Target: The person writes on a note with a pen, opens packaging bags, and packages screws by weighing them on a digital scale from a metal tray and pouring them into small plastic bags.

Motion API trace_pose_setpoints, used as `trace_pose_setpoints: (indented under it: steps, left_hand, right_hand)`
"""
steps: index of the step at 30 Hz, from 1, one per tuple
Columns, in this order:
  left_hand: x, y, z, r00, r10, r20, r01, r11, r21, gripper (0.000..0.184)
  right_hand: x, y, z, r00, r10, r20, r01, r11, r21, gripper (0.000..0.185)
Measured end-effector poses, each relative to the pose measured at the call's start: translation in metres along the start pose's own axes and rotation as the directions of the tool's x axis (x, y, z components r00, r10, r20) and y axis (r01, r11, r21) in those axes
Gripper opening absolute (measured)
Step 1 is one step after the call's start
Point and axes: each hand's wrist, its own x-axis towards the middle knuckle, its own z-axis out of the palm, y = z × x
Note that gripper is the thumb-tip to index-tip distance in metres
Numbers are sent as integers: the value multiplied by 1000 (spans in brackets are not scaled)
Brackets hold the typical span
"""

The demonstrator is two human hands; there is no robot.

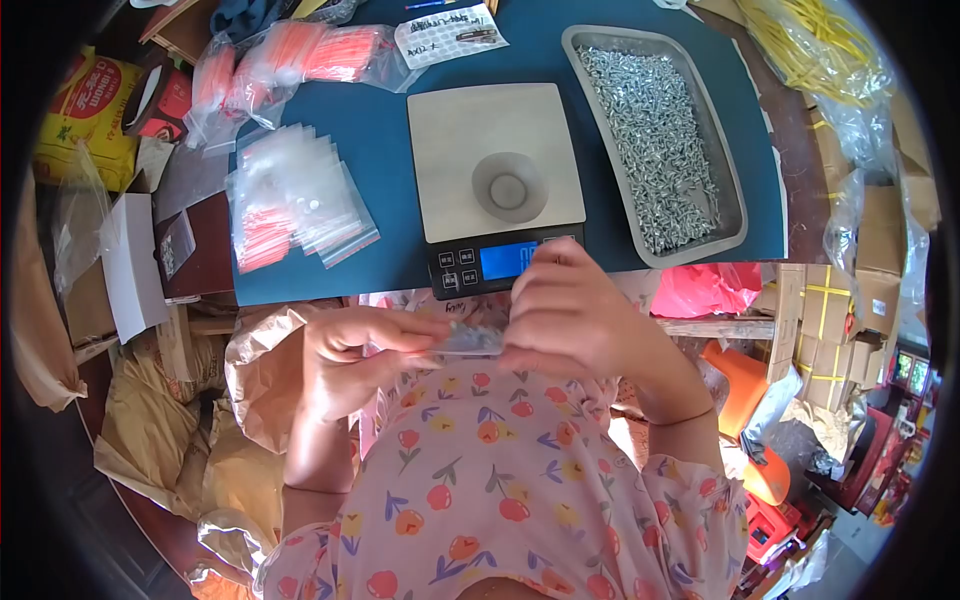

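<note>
Just in front of the table edge, both my hands hold a small clear plastic bag (472,342) with small metal pieces inside, seemingly screws. My left hand (365,350) pinches its left end between thumb and fingers. At the other end is my right hand (575,318), fingers curled and closed on the bag's edge. Behind them stands a digital scale (455,150) with a lit blue display, partly covered by my right hand. A round, shallow dish (508,187) rests on its plate. To the right, a metal tray (737,200) holds many loose silvery screws.
Flat zip bags (310,190) with red seal lines lie fanned on the blue tabletop (390,250) at left. Bundled red-striped bags (340,52) and a paper label (452,36) lie behind. Brown paper sacks (160,430) stand lower left; cartons (865,235) are at right.
</note>
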Motion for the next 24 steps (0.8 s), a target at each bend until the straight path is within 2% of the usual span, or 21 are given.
trace_pose_setpoints:
  steps: [2, 3, 5, 6, 7, 8, 9, 11, 12, 15, 17, 19, 21, 24]
  left_hand:
    - [-9, 3, -18, 999, -52, 5, 52, 997, -50, 12]
    - [-15, 9, -30, 997, -77, -7, 77, 997, 15, 11]
    - [-30, 12, -59, 999, 10, -51, 1, 977, 213, 10]
    - [-44, 18, -69, 977, -74, -198, 123, 962, 244, 9]
    - [-57, 25, -75, 926, -148, -349, 246, 935, 255, 8]
    - [-63, 34, -78, 898, -188, -399, 341, 869, 359, 11]
    - [-67, 38, -81, 881, -221, -417, 429, 744, 512, 14]
    - [-73, 44, -88, 833, -291, -471, 553, 401, 730, 21]
    - [-69, 44, -81, 734, -384, -560, 679, 398, 616, 27]
    - [-58, 23, -73, 837, -90, -540, 496, 542, 678, 22]
    - [-44, 9, -67, 896, 110, -430, 319, 512, 797, 20]
    - [-25, -11, -59, 916, 288, -280, 108, 495, 862, 15]
    - [-7, -27, -52, 929, 335, -161, -20, 478, 878, 19]
    - [21, -31, -36, 915, 401, -29, -67, 223, 972, 23]
  right_hand:
    - [-2, 17, -8, 998, 40, -57, -40, 999, 11, 14]
    - [-8, 32, -17, 985, 118, -124, -124, 992, -39, 7]
    - [-14, 64, -40, 914, 290, -283, -326, 941, -87, 18]
    - [-17, 77, -51, 859, 364, -359, -437, 888, -144, 24]
    - [-27, 101, -60, 850, 349, -395, -453, 868, -206, 30]
    - [-39, 123, -68, 861, 346, -373, -463, 838, -290, 34]
    - [-53, 140, -71, 860, 377, -343, -496, 776, -390, 35]
    - [-70, 161, -67, 844, 447, -297, -531, 617, -581, 35]
    - [-66, 158, -64, 835, 467, -291, -544, 618, -568, 33]
    - [-61, 147, -58, 799, 538, -269, -581, 573, -578, 25]
    - [-60, 144, -58, 764, 593, -254, -593, 489, -640, 21]
    - [-63, 147, -55, 744, 604, -284, -638, 517, -571, 19]
    - [-65, 146, -55, 737, 591, -329, -657, 510, -556, 20]
    - [-60, 146, -55, 756, 495, -428, -645, 452, -616, 25]
